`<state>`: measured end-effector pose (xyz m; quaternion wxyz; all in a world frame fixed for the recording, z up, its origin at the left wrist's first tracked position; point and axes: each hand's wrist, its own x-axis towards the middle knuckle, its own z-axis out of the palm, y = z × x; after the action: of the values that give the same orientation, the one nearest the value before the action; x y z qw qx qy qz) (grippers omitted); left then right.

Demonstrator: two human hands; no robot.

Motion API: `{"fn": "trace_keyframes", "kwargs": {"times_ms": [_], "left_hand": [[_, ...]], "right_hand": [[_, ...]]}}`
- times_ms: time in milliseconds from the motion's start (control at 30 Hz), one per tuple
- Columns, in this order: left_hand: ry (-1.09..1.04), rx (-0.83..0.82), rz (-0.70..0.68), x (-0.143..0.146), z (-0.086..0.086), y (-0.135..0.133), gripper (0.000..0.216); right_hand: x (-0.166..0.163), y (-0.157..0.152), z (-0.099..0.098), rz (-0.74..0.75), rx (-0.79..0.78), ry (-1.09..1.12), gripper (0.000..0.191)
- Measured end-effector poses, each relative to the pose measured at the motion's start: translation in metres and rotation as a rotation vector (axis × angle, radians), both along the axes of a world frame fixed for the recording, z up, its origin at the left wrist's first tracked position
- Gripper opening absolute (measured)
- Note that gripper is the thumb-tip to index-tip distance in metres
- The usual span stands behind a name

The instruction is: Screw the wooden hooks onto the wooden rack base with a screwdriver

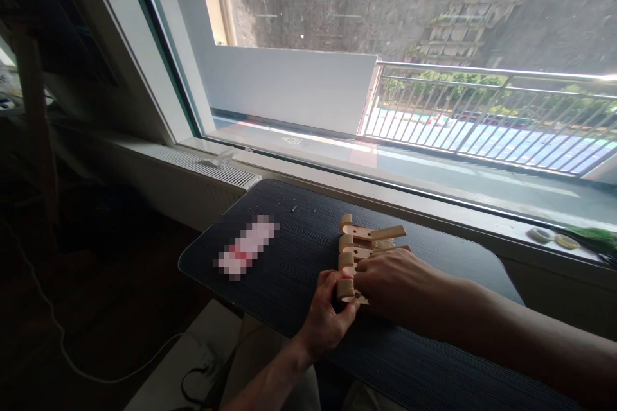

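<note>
A pale wooden assembly point(346, 244) lies on the dark table point(299, 250), made of several arms with rounded ends side by side and small dark holes in them. One flat wooden slat point(388, 232) sticks out at a slant on its far side. My left hand point(328, 314) grips the nearest rounded end between thumb and fingers. My right hand point(393, 279) reaches in from the right, closed over the near arms of the assembly, its fingers curled down onto the wood. Its fingertips are hidden, so what they pinch does not show.
A pixelated pink-and-white item point(248, 247) lies on the table's left part. Small crumbs point(294, 209) dot the far edge. Behind stand a window sill point(308, 170) and a radiator point(207, 167) with clear plastic on it. A white cable point(96, 380) runs at lower left.
</note>
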<state>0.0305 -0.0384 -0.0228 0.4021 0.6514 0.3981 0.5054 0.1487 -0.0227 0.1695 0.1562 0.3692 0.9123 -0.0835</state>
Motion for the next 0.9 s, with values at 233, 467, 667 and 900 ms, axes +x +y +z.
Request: {"fn": "trace_keyframes", "kwargs": {"times_ms": [233,467,667,900], "left_hand": [[-0.007,0.016,0.000,-0.001,0.001,-0.001,0.038],[-0.008,0.006,-0.008,0.000,0.004,-0.001,0.036],[0.008,0.006,0.007,0.000,0.005,-0.001,0.032],[-0.002,0.006,-0.001,0.000,0.006,-0.001,0.033]], "right_hand": [[0.011,0.003,-0.002,-0.104,-0.033,0.071,0.024],[0.003,-0.001,0.024,-0.100,-0.023,-0.003,0.018],[-0.001,0.001,0.016,-0.099,-0.004,-0.052,0.012],[0.002,0.000,0.006,-0.094,0.084,-0.045,0.012]]}}
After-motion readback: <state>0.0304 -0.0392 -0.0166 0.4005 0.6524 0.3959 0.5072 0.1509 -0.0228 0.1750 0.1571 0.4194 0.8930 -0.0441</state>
